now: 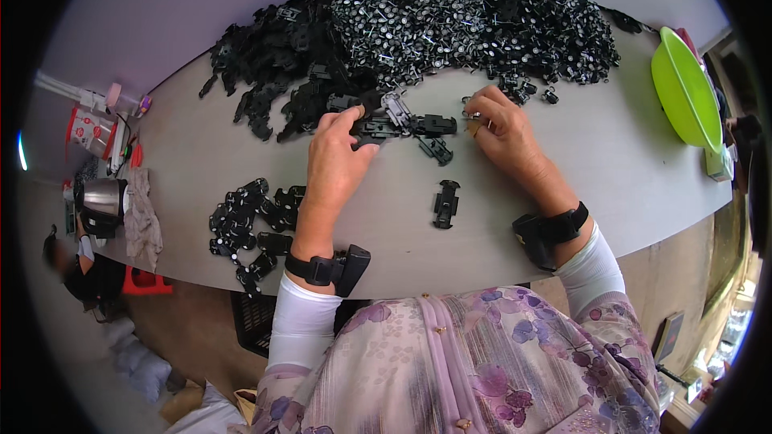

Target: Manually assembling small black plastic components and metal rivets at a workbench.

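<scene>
My left hand (pixel 336 145) reaches over a group of black toy car chassis. Its thumb and forefinger lie on either side of one chassis (pixel 378 128) and grip it. Beside that piece are a grey chassis (pixel 396 109), a black one (pixel 435 124) and a tilted one (pixel 435 149). Nearer to me a single black chassis (pixel 445 204) lies apart. My right hand (pixel 508 135) is closed in a pinch to the right of the group. At its fingertips shows a small wheel-and-axle piece (pixel 475 117), mostly hidden by the fingers.
Behind my hands rise a heap of black chassis (pixel 281 72), a large heap of wheels with metal axles (pixel 410 16) and a darker wheel heap (pixel 551 28). Cars with wheels (pixel 237 217) lie left of my forearm. A green basin (pixel 683 92) stands right. Another person (pixel 80 269) sits far left.
</scene>
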### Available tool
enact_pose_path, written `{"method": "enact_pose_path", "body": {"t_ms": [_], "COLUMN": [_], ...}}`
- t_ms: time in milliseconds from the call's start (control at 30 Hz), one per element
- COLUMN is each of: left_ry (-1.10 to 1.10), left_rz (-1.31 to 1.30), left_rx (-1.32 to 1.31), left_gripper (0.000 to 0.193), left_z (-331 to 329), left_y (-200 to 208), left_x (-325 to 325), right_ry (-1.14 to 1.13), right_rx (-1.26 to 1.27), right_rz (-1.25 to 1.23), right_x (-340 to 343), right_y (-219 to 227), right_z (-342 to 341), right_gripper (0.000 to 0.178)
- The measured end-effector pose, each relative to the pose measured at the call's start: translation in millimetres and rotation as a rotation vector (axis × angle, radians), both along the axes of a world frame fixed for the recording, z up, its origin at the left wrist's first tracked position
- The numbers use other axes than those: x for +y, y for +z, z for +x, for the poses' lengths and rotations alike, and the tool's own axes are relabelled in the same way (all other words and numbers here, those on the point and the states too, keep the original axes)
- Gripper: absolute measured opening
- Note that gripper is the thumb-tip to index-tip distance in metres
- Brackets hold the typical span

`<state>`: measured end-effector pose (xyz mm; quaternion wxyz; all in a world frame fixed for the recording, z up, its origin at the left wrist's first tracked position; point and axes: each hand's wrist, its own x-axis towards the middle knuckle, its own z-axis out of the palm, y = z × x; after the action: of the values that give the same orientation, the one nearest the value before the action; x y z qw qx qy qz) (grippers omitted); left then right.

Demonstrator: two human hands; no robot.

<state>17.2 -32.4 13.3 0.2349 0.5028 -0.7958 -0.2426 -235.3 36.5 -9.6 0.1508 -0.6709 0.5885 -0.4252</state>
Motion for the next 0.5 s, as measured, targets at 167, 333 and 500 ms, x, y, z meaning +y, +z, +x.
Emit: {"method": "enact_pose_path", "body": {"t_ms": [167, 333, 500], "left_ry": [0.006, -0.037, -0.204], "left_rz": [-0.132, -0.106, -0.382], "left_rx": [0.162, 0.184, -0.037], "left_gripper": [0.046, 0.043, 0.027], "left_z": [-13, -31, -56], "left_y": [-12, -5, -9], "left_x": [5, 14, 11], "right_ry": [-0.041, -0.167, -0.128], "right_rx": [-0.044, 0.036, 0.029], "right_rz": [-0.053, -0.044, 0.025], "right_x": [0, -1, -2], "right_y": [-1, -2, -2], "right_z": [2, -21, -22], "right_gripper": [0.020, 0.023, 0.027]}}
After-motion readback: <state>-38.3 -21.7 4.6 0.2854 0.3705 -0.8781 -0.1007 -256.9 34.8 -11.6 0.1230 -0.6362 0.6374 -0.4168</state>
